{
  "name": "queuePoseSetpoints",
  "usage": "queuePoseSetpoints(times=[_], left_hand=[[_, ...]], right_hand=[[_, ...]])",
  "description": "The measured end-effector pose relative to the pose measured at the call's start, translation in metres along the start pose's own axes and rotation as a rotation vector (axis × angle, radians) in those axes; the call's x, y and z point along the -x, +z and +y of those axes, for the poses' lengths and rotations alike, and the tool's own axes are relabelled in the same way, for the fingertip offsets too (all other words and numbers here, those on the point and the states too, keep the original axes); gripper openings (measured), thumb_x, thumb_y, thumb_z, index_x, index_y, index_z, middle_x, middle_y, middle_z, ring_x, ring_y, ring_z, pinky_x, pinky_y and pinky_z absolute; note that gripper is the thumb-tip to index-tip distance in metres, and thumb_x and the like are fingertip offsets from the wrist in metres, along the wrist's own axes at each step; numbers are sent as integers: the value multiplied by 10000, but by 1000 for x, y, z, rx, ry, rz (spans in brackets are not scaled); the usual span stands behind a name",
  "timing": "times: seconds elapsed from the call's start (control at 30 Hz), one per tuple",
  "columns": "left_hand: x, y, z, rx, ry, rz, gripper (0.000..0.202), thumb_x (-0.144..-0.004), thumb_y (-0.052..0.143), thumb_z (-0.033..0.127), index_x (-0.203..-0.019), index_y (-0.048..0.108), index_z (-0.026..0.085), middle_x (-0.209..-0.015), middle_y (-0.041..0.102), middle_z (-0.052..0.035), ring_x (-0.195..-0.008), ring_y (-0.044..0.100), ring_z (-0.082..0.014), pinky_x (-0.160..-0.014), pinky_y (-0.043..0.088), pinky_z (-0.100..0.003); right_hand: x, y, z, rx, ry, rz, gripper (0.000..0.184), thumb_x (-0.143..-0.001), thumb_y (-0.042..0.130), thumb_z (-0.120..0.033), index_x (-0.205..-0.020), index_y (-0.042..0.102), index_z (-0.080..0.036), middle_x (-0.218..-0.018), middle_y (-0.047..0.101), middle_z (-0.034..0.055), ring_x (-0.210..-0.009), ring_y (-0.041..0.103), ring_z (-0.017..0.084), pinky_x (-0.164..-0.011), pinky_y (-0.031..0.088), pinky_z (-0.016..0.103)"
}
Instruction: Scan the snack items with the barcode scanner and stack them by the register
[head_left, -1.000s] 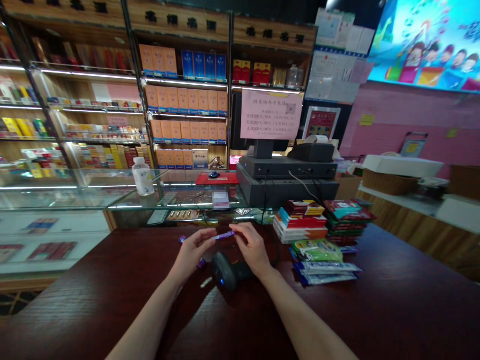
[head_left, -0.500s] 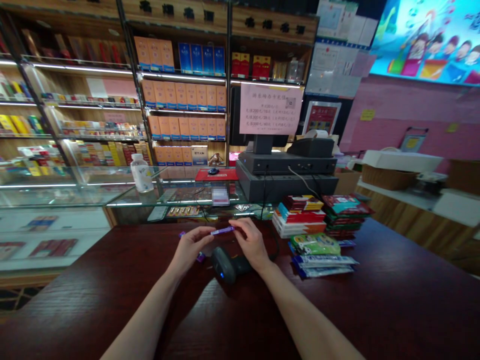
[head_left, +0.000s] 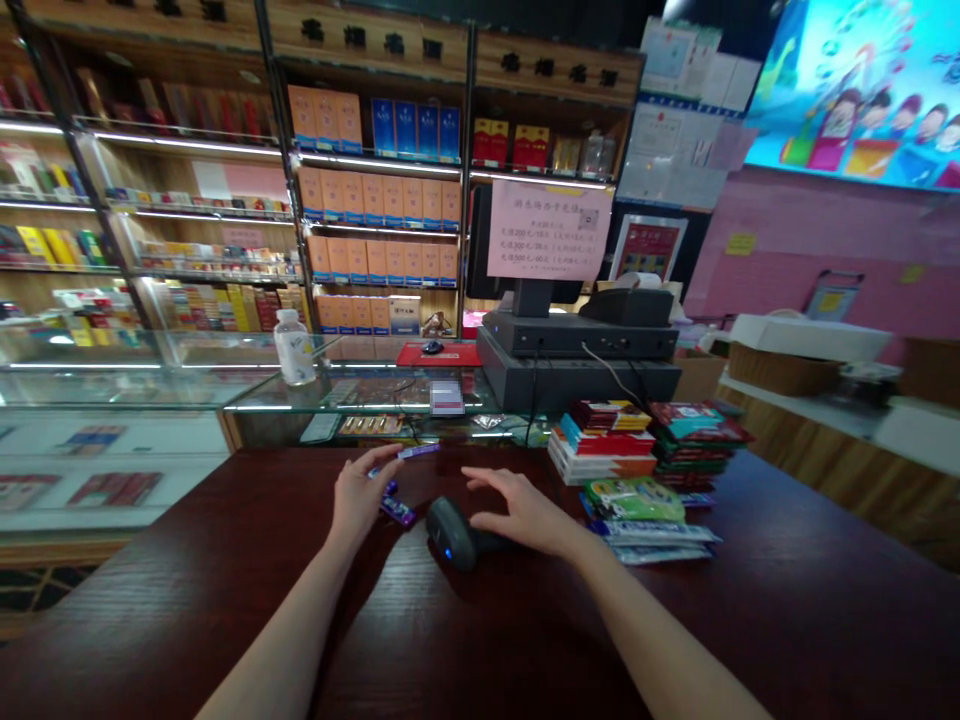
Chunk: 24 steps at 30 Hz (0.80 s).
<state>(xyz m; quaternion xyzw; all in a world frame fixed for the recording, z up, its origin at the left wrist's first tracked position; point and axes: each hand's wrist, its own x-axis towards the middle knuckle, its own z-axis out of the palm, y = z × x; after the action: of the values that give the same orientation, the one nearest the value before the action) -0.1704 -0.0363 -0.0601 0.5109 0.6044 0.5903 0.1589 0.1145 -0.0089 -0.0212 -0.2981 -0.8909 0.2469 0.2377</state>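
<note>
My left hand is closed, pinching one end of a slim purple pack between thumb and fingertips above the dark tabletop. Just below its fingers lies another purple pack, partly hidden by the hand. My right hand holds nothing, its thumb and fingers apart, over the handle of a barcode scanner. The scanner rests on the table between both hands, a blue light glowing on its head.
Stacked boxes, dark packets, a green packet and blue-white sachets lie to the right. Behind the table stand a glass counter, a white bottle and a cash register.
My right hand has let go of the purple pack and moved right, its fingers spreading. The pack has shifted left and slightly up in my left hand.
</note>
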Motion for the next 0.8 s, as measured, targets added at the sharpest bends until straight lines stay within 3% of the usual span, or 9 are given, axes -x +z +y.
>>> queuePoseSetpoints(times=[0.07,0.17,0.33,0.4,0.57,0.8], left_hand=[[-2,0,-5,40,6,14,404,-750,715,488,-1062,737,231,-1055,777,-70,-1026,702,-268,-952,509,-418],[-4,0,-10,114,23,36,484,-749,732,469,-1162,680,221,-1097,767,-90,-1090,689,-273,-974,498,-430],[-4,-1,-12,135,2,54,573,-746,743,475,-1238,618,209,-1099,766,-100,-1076,700,-268,-963,513,-433],[-3,-1,-11,134,-3,57,586,-739,749,480,-1238,613,207,-1098,766,-99,-1058,708,-264,-957,522,-430],[-2,0,-9,140,9,44,571,-737,748,467,-1222,607,201,-1108,763,-97,-1081,701,-261,-963,528,-422],[-1,5,-10,148,26,27,528,-744,741,421,-1203,606,198,-1127,755,-103,-1104,691,-260,-1008,507,-444]], right_hand=[[12,-1,4,33,15,-99,839,-747,797,-477,-1490,428,-349,-1338,637,63,-1230,557,285,-1076,371,438],[22,5,11,75,23,-158,1013,-643,869,-464,-1521,377,-345,-1345,628,67,-1243,541,303,-1092,344,436],[24,15,14,152,-43,-140,802,-769,778,-321,-1491,430,-319,-1382,612,62,-1233,557,265,-1133,272,436],[23,15,12,164,-69,-126,731,-822,723,-292,-1490,428,-315,-1390,612,59,-1231,565,248,-1112,293,411],[20,12,6,156,-115,-48,697,-887,671,-318,-1515,366,-312,-1424,590,69,-1254,573,227,-1002,373,353],[19,10,-6,61,-99,36,706,-871,710,-327,-1500,388,-338,-1408,599,48,-1240,567,237,-1008,382,352]])
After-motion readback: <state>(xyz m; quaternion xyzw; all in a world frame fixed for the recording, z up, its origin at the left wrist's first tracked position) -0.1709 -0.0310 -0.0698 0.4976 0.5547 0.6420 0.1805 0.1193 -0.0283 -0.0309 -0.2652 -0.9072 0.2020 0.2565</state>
